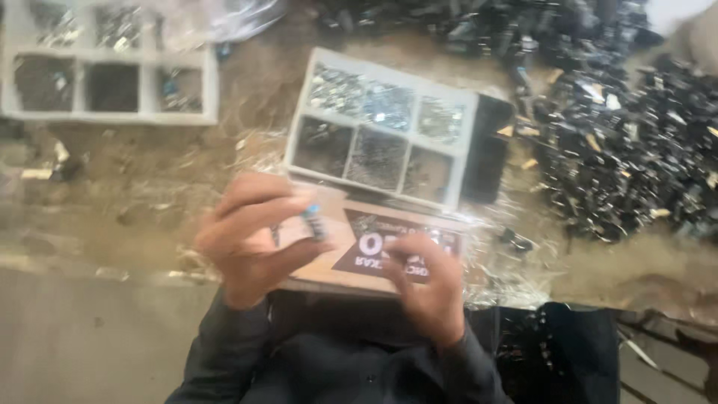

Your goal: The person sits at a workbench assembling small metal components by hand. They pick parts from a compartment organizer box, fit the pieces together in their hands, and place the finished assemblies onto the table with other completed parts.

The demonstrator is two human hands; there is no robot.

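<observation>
sleeves in dark cloth come up from the bottom edge, one to each hand. left hand (250, 243) is raised a bit over the table, fingers curled in and pressed around a small dark part with a blue tip (314, 222). the part sits between the thumb and the fingertips at the right side of that hand. its long way runs from the blue end, up and a little left, to the dark end, down and a little right. right hand (426, 280) is just beside it, a bit lower, with the fingers bent down toward the brown card (336, 258) that lies under both hands. the picture is blurry, so i cannot tell if the right hand is pinching something or only touching the card. the small part lies to the left of the right hand, near but apart, and the left hand has it.

past the card is a grey tray with boxes (385, 127) holding tiny shiny and dark bits. a second grey tray (112, 63) sits far left. a big heap of black parts (621, 127) fills the far right of the table.
</observation>
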